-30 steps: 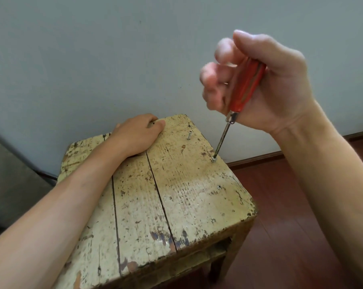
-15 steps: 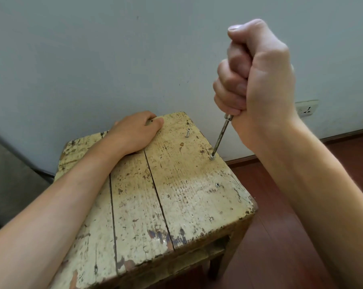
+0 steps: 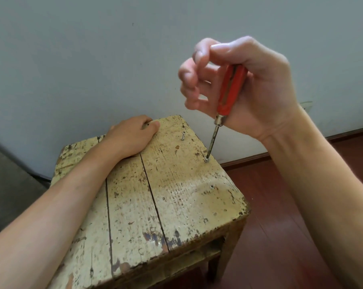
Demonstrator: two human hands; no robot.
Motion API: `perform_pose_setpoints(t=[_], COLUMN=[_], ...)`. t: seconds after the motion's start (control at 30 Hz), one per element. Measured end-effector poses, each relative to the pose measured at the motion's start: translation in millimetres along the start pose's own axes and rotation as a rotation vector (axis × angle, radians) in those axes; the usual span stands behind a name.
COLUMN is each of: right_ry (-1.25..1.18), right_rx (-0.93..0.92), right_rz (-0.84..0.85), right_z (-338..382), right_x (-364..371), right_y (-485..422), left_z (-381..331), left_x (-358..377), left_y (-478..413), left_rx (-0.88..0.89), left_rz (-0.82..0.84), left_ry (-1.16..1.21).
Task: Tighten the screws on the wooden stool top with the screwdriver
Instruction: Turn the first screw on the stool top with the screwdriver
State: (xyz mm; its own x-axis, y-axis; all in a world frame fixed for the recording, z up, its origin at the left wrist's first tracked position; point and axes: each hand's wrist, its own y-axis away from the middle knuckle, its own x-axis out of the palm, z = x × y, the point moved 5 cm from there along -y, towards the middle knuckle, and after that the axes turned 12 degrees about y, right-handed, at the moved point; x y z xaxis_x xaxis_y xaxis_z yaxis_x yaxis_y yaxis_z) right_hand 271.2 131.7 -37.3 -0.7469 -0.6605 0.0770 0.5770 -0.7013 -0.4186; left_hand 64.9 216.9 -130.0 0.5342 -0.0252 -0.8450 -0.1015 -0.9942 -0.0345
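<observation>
Head view. We gripped the red screwdriver (image 3: 230, 90) in our right hand (image 3: 255, 88), its tip seated in a screw (image 3: 206, 160) at the right edge of the stool top (image 3: 176, 195); our left hand (image 3: 130, 136) clasped the far edge, a raised screw (image 3: 182, 136) standing near it.

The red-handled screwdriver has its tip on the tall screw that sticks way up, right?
No. The head view shows the red-handled screwdriver, gripped by the right hand, with its tip on the low silver screw at the right edge of the cream wooden stool top. The tall silver screw stands apart, with nothing touching it.
</observation>
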Motion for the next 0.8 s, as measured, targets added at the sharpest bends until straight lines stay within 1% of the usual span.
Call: perform_pose_setpoints(t=[0.07, 0.13, 0.23, 0.33, 0.47, 0.53, 0.6, 0.7, 0.73, 0.77, 0.8], right_ry=[-0.008, -0.003, -0.008, 0.019, 0.084, 0.111, 0.119, 0.132, 0.143, 0.146, 0.131], right_rx=[0.01, 0.047, 0.081, 0.062, 0.015, -0.004, -0.012, -0.02, -0.019, -0.014, -0.001], right_rz=[0.065, 0.075, -0.008, -0.197, -0.523, -0.635, -0.701, -0.719, -0.683, -0.61, -0.498], right_z=[0.3, -1.9, -5.5, -5.4, -4.6, -4.0, -3.5, -2.7, -2.2, -1.5, -1.2], right_x=[-0.1, 0.5, -1.8, -5.0, -7.6, -7.0, -4.5, -1.7, -1.7, -2.1, -2.3], right_y=[-3.2, -5.9, -8.0, -4.8, 7.5, 13.2, 16.3, 17.2, 16.5, 14.9, 12.6], left_z=[0.6, 1.5, 2.0, 1.7, 1.1, 0.8, 1.0, 2.4, 2.5, 2.6, 2.4], left_x=[-0.1, 0.1, -0.6, -0.2, 0.6, 0.4, 0.1, -0.5, -0.7, -0.7, -0.6], left_y=[-0.2, -0.2, 0.4, 0.4, -0.4, -0.3, 0.0, 0.2, 0.2, 0.0, -0.2], left_rx=[0.001, -0.002, -0.007, -0.009, -0.004, -0.002, -0.002, -0.002, 0.0, 0.001, 0.002], left_rz=[0.0, 0.002, 0.0, 0.0, 0.006, 0.007, 0.007, 0.006, 0.006, 0.006, 0.006], left_ry=[0.003, 0.002, -0.004, -0.002, 0.003, 0.001, -0.001, 0.004, 0.005, 0.006, 0.008])
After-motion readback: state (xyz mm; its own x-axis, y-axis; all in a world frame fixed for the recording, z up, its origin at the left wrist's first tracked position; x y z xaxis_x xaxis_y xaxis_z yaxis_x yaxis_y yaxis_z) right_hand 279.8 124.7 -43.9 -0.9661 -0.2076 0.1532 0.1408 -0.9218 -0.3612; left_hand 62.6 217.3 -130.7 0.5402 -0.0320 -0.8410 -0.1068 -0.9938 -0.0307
